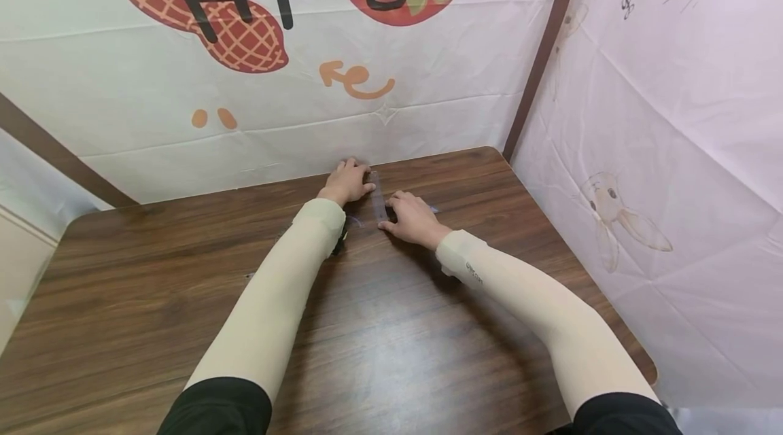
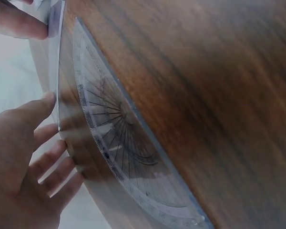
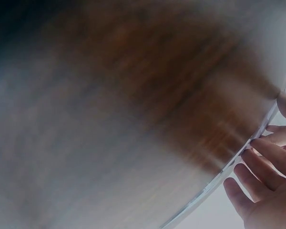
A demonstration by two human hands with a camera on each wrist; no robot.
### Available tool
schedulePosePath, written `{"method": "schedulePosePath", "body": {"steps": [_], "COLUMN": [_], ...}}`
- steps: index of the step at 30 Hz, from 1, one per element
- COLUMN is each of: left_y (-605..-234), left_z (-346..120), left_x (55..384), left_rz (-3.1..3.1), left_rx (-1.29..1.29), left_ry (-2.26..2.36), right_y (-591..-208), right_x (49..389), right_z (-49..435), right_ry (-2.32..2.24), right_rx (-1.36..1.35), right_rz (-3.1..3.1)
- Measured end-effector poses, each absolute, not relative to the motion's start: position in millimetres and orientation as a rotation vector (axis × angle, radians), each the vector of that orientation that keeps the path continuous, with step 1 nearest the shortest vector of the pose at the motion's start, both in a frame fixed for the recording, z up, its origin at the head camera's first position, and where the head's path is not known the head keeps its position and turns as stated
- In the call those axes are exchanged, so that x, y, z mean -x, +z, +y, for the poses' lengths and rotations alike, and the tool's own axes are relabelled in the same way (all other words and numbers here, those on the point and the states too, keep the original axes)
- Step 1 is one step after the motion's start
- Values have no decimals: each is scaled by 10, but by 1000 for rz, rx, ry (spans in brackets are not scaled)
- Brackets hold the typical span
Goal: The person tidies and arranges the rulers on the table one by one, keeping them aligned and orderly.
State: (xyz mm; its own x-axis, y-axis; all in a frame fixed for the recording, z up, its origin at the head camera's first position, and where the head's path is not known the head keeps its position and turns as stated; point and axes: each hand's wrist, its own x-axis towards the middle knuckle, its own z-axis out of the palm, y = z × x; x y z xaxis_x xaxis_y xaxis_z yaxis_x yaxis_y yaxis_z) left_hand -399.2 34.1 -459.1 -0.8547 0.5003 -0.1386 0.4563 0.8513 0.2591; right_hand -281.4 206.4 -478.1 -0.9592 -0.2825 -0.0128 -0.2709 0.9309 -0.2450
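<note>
A clear ruler (image 1: 378, 198) lies between my two hands near the table's back edge, pointing away from me. My left hand (image 1: 346, 181) holds its far end, with the thumb and index fingertips right at it in the left wrist view. At the near end, my right hand (image 1: 416, 219) holds it by the thumb and fingertips. A clear protractor (image 2: 119, 119) lies on the wood beside the ruler, its straight edge turned away from the left hand. Part of it hides behind the left wrist in the head view.
The brown wooden table (image 1: 379, 340) meets a printed white curtain (image 1: 293, 143) at the back. Another curtain (image 1: 660, 217) hangs along the right side. A small bluish thing (image 1: 434, 209) shows behind the right hand, and a small dark bit (image 1: 249, 276) beside the left forearm.
</note>
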Motion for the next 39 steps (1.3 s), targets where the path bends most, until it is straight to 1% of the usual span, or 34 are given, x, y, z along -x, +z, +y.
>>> {"method": "schedulePosePath", "body": {"steps": [16,30,34,39], "left_y": [-4571,-4595,-4637,-4609], "left_z": [319,325,316,324], "left_x": [4029,4089,4112,4040], "left_rz": [2764,2709,2735,2789], "left_rx": [-711,-591,-603,-631], "left_ry": [419,526,505,464], "right_y": [-4755,-4776,-4782,-4760], "right_x": [2798,2789,2791,2778], "right_z": [2075,2067,2065,2073], "right_ry": [-413,-405,-401,-421], "right_rx": [469,451,450,450], "right_rz": [3040,3020,3019,3015]}}
